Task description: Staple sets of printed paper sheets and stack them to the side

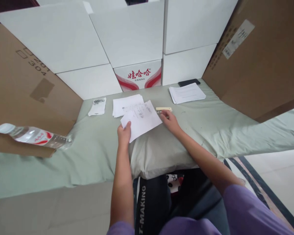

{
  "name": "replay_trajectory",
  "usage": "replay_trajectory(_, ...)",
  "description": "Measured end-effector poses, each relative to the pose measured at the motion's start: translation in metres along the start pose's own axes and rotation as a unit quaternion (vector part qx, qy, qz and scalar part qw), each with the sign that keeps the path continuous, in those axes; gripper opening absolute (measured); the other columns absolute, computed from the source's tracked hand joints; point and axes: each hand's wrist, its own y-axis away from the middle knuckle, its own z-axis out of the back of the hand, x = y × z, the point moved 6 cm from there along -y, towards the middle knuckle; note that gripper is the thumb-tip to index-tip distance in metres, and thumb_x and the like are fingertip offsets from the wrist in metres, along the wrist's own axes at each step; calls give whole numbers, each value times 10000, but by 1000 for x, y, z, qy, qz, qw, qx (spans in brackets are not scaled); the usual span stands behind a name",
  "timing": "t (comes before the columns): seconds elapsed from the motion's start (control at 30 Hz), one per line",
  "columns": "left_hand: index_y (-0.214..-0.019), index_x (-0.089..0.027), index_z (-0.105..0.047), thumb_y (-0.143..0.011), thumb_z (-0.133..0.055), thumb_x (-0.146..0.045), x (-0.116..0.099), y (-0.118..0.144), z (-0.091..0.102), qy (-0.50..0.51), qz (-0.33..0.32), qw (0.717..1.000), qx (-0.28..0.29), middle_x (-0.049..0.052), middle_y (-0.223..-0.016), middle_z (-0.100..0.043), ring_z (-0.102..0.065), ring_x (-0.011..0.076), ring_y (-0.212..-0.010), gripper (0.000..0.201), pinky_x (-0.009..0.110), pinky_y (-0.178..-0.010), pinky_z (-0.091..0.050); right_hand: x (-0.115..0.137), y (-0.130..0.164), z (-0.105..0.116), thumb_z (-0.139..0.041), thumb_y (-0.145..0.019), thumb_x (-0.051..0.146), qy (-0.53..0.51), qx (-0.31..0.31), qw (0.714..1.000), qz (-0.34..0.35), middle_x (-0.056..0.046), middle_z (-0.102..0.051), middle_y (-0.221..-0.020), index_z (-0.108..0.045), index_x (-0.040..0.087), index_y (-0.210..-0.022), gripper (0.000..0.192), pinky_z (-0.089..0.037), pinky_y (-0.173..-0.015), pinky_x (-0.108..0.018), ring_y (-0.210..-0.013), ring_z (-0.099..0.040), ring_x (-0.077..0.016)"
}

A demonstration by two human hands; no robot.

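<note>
My left hand [124, 133] pinches the lower left edge of a printed white sheet of paper [143, 122], thumb on top; whether several sheets lie together there I cannot tell. Just right of that paper, my right hand [171, 120] has its curled fingers on a cream stapler [164, 108] lying on the green cloth. Its fingertips are partly hidden against the stapler's near side. Behind the held paper, and partly covered by it, lies a stack of white papers [120, 106].
A second paper stack [187, 94] lies at the back right, with a black phone [189, 82] behind it. A small white packet [97, 107] rests at the left. A water bottle [36, 136] stands farther left. White boxes [127, 36] and brown cartons [264, 58] wall the cloth-covered surface [95, 147].
</note>
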Motion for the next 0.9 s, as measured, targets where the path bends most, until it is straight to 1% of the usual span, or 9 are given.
replay_trajectory(0.07, -1282, -80, -685, -943, -582, -379, -1, 0, -1, 43, -7, 999, -7, 178, -1311, -714, -695, 239, -1213, 464, 326, -1033, -545, 3, -1, -10, -662, -836, 536, -82, 72, 994, -29, -70, -732, -1035, -674, 225, -1074, 392, -502, -718, -309, -858, -656, -200)
replay_trajectory(0.13, -1315, -91, -667, -947, -584, -380, -2, 2, -8, 59, -7, 998, -3, 171, -1330, -706, -684, 238, -1236, 476, 333, -1030, -555, 5, 1, -19, -698, -801, 610, -168, 139, 973, -77, -24, -669, -747, -659, 210, -927, 420, -422, -536, -272, -603, -600, -159)
replay_trajectory(0.23, -1341, -110, -655, -955, -579, -390, -7, 8, -21, 76, -8, 997, 20, 156, -1340, -703, -672, 245, -1257, 483, 349, -1029, -565, 4, 12, -17, -762, -735, 666, -255, 142, 947, -137, 57, -487, -527, -570, 218, -779, 489, -245, -392, -257, -374, -429, -97)
replay_trajectory(0.37, -1336, -126, -653, -940, -613, -363, -9, 16, -43, 152, 14, 985, 83, 142, -1366, -691, -664, 245, -1268, 462, 359, -1070, -542, 1, 42, -1, -871, -645, 579, -282, 122, 933, -190, 49, -514, -486, -553, 223, -789, 499, -254, -374, -263, -369, -477, -120)
replay_trajectory(0.47, -1298, -146, -667, -905, -668, -364, -11, 25, -60, 199, 29, 970, 137, 135, -1366, -693, -662, 262, -1264, 449, 386, -1087, -528, 0, 71, 7, -825, -708, 581, -286, 140, 926, -205, -28, -628, -525, -596, 210, -828, 452, -300, -400, -274, -426, -534, -153)
replay_trajectory(0.57, -1249, -150, -681, -873, -699, -397, -17, 35, -73, 203, 27, 959, 195, 145, -1322, -714, -673, 281, -1225, 450, 401, -1040, -547, -7, 85, 17, -747, -780, 621, -250, 133, 936, -208, -73, -665, -547, -606, 207, -796, 437, -349, -421, -300, -423, -514, -157)
replay_trajectory(0.63, -1240, -149, -673, -847, -711, -449, -24, 43, -81, 197, 24, 945, 259, 156, -1267, -731, -707, 275, -1112, 496, 382, -914, -585, -15, 74, 35, -745, -784, 600, -226, 83, 949, -201, -68, -660, -547, -597, 214, -776, 413, -368, -424, -298, -428, -515, -158)
replay_trajectory(0.73, -1242, -162, -643, -800, -727, -532, -34, 51, -86, 195, 9, 914, 355, 146, -1169, -738, -707, 210, -892, 583, 300, -688, -552, -25, 25, 87, -735, -819, 461, -197, -45, 961, -191, -16, -575, -483, -559, 224, -736, 307, -349, -402, -259, -421, -491, -142)
replay_trajectory(0.9, -1125, -153, -655, -793, -731, -540, -40, 50, -83, 192, 0, 904, 383, 94, -982, -711, -647, 157, -792, 516, 261, -637, -488, -41, -80, 177, -582, -885, 124, -136, -204, 942, -227, 5, -554, -542, -465, 223, -695, 245, -271, -377, -205, -390, -382, -76)
